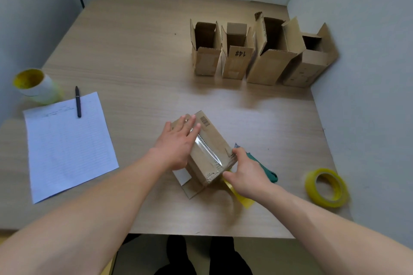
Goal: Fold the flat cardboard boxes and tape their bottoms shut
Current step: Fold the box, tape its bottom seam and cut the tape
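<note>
Two bare forearms, no sleeves or jewellery, bare hands (176,143), dark trousers (201,257) below the desk edge.

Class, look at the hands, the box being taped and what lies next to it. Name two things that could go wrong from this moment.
1. The green cutter lies right under the right hand, tip exposed; a slip could nick a finger.
2. The left hand presses only the far end of the box, while the tape strip looks wrinkled; it may seal unevenly and peel.
</note>
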Available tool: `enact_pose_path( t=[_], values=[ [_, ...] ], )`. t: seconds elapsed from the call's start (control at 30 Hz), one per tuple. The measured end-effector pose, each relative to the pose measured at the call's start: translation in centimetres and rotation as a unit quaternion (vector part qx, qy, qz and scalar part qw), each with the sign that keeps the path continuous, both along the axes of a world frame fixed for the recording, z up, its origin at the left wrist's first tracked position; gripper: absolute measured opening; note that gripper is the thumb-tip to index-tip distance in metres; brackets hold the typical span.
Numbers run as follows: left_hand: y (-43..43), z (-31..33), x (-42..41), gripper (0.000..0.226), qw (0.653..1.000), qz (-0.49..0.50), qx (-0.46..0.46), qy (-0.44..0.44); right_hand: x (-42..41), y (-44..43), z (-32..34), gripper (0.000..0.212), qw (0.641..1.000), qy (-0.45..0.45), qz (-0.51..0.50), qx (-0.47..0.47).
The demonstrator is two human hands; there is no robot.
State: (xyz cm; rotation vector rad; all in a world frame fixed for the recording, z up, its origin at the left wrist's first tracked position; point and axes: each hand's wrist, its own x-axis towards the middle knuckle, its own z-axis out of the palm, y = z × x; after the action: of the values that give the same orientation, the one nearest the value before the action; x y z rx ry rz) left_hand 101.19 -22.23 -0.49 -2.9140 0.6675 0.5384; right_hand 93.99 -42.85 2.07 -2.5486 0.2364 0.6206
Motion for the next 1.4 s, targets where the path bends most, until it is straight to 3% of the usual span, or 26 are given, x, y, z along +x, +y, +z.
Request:
enact_pose_path(
  t=[0.13,0.27,0.47,0.53,0.57,0.6,0.67,0.77,0.83,0.93,1.0,1.1,1.13,1.27,1.4],
  values=[
    [-0.5,0.1,1.4,0.092,1.0,-0.022,-0.004,-0.006,0.4,-0.2,0.7,0.035,0.996,0.003,0.063,-0.069],
    [-1.2,0.4,1.7,0.084,0.999,-0.031,-0.034,-0.025,1.1,-0.5,0.9,0.03,0.994,-0.016,0.089,-0.066],
    [-3.1,-0.1,1.2,0.068,0.988,0.044,-0.082,-0.124,0.3,-1.1,0.9,0.052,0.98,-0.013,0.187,-0.061],
    [-3.8,-0.6,-0.6,0.065,0.95,0.124,-0.212,-0.195,0.7,-1.3,0.9,0.052,0.975,-0.005,0.209,-0.077],
    [-4.2,-0.8,-2.3,0.058,0.909,0.179,-0.304,-0.221,1.0,-1.4,1.0,0.055,0.971,0.005,0.221,-0.085],
    [-4.5,-1.2,-4.2,0.048,0.865,0.232,-0.387,-0.222,1.3,-1.4,1.3,0.06,0.968,0.016,0.232,-0.092],
    [-5.3,-0.9,-8.5,0.024,0.802,0.324,-0.484,-0.135,1.8,-1.6,1.6,0.067,0.965,0.029,0.245,-0.093],
    [-7.2,-0.7,-13.3,0.021,0.749,0.409,-0.517,0.072,2.4,-2.2,1.7,0.07,0.961,0.051,0.254,-0.1],
    [-8.5,-1.3,-14.4,0.021,0.693,0.451,-0.54,0.157,2.7,-2.5,2.1,0.073,0.952,0.065,0.279,-0.11],
    [-10.2,-1.8,-14.8,0.023,0.591,0.514,-0.585,0.212,2.5,-3.2,1.9,0.076,0.948,0.089,0.295,-0.076],
    [-11.3,-1.6,-15.0,0.031,0.545,0.542,-0.607,0.201,1.9,-4.4,1.5,0.076,0.955,0.077,0.283,-0.04],
    [-12.5,-1.1,-15.2,0.046,0.545,0.551,-0.609,0.171,1.6,-7.6,-0.2,0.068,0.966,-0.037,0.248,-0.058],
    [-12.7,-1.1,-15.3,0.052,0.55,0.55,-0.606,0.165,1.7,-8.7,-0.8,0.064,0.967,-0.038,0.238,-0.085],
    [-13.8,-1.3,-15.6,0.06,0.534,0.576,-0.602,0.142,1.4,-12.0,-2.5,0.055,0.93,0.106,0.304,-0.177],
    [-14.4,-1.4,-14.7,0.065,0.514,0.606,-0.596,0.116,0.9,-13.1,-3.4,0.046,0.903,0.132,0.369,-0.177]
  ],
)
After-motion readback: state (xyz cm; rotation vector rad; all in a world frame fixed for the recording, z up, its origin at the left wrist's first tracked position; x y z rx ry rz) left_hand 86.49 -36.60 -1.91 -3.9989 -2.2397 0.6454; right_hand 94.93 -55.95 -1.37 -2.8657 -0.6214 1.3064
